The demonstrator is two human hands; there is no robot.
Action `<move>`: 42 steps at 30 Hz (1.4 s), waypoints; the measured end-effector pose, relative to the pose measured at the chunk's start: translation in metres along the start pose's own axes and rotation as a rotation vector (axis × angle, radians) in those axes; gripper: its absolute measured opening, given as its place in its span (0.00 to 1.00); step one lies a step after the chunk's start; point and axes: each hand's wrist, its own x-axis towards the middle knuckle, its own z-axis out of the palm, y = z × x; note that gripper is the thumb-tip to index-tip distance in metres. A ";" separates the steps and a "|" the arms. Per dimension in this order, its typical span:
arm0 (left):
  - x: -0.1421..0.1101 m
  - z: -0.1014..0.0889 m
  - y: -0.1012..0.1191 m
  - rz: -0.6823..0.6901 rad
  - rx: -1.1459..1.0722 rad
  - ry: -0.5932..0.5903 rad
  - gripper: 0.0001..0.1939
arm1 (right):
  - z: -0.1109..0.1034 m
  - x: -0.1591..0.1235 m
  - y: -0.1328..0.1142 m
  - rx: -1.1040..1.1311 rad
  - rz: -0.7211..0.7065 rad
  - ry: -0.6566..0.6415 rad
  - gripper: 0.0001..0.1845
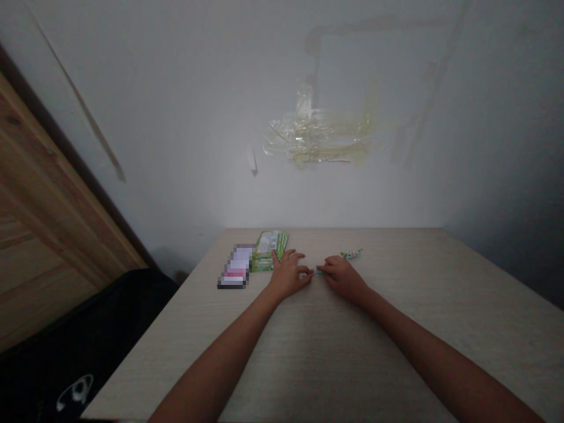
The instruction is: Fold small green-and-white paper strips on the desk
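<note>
Between my two hands, just over the table, is a small green-and-white piece (318, 272), too small to make out its kind. My left hand (288, 277) has thumb and index finger closed at its left end, the other fingers spread. The fingers of my right hand (346, 277) are pinched on its right end. Close behind my right hand lies a crumpled green-and-white wrapper (353, 254). Flat green printed packets (272, 242) lie beyond my left hand, partly hidden by its fingers.
A dark-edged phone-like object (235, 269), its surface pixelated, lies left of the packets. The pale wooden table (388, 364) meets a wall (185, 117) with peeling tape (326, 138). A black bag-like item (110, 317) and wooden boards (39, 235) stand at the left.
</note>
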 end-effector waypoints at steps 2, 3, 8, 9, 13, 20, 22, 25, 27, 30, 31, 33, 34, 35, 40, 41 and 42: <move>0.000 0.001 -0.001 0.005 0.013 0.000 0.08 | 0.001 0.000 -0.001 -0.036 -0.021 -0.017 0.18; -0.001 0.001 -0.001 0.008 0.018 0.000 0.08 | 0.000 -0.001 -0.002 -0.051 -0.030 -0.022 0.17; -0.001 0.002 -0.003 0.012 0.027 0.003 0.08 | -0.004 -0.001 -0.006 -0.094 -0.061 -0.051 0.14; -0.001 0.002 -0.003 0.011 0.026 0.002 0.08 | -0.005 -0.001 -0.007 -0.101 -0.064 -0.058 0.14; -0.001 0.004 -0.002 0.007 0.023 0.021 0.08 | -0.007 0.000 -0.007 -0.108 -0.072 -0.079 0.14; -0.003 0.008 -0.001 0.024 0.030 0.076 0.09 | -0.002 0.000 -0.005 -0.025 -0.038 -0.032 0.14; -0.002 0.009 -0.002 0.026 0.042 0.080 0.09 | 0.000 -0.001 -0.004 -0.001 -0.031 -0.002 0.14; -0.001 0.009 -0.002 0.044 0.071 0.083 0.08 | 0.004 -0.001 -0.002 0.017 -0.030 0.031 0.16; 0.000 0.008 -0.002 0.064 0.090 0.079 0.08 | 0.005 -0.002 -0.001 0.012 -0.037 0.034 0.17; 0.000 0.006 -0.001 0.069 0.113 0.071 0.09 | 0.005 -0.003 -0.002 -0.043 -0.049 0.016 0.16; 0.000 0.006 -0.001 0.068 0.120 0.070 0.09 | 0.004 -0.004 -0.003 -0.071 -0.055 0.004 0.16; 0.000 0.004 -0.001 0.072 0.132 0.070 0.10 | 0.002 -0.004 -0.006 -0.128 -0.065 -0.019 0.15; -0.001 0.003 -0.001 0.077 0.137 0.069 0.10 | 0.001 -0.004 -0.008 -0.153 -0.070 -0.030 0.15; -0.001 0.002 -0.001 0.084 0.142 0.071 0.10 | -0.001 -0.003 -0.009 -0.174 -0.074 -0.041 0.14; 0.001 0.000 0.002 0.128 0.172 0.091 0.10 | -0.004 -0.001 -0.014 -0.228 -0.071 -0.067 0.13; 0.002 -0.001 0.002 0.135 0.175 0.094 0.10 | -0.004 -0.001 -0.015 -0.234 -0.071 -0.067 0.13; 0.002 -0.001 0.002 0.141 0.174 0.095 0.10 | -0.004 0.000 -0.015 -0.239 -0.072 -0.067 0.13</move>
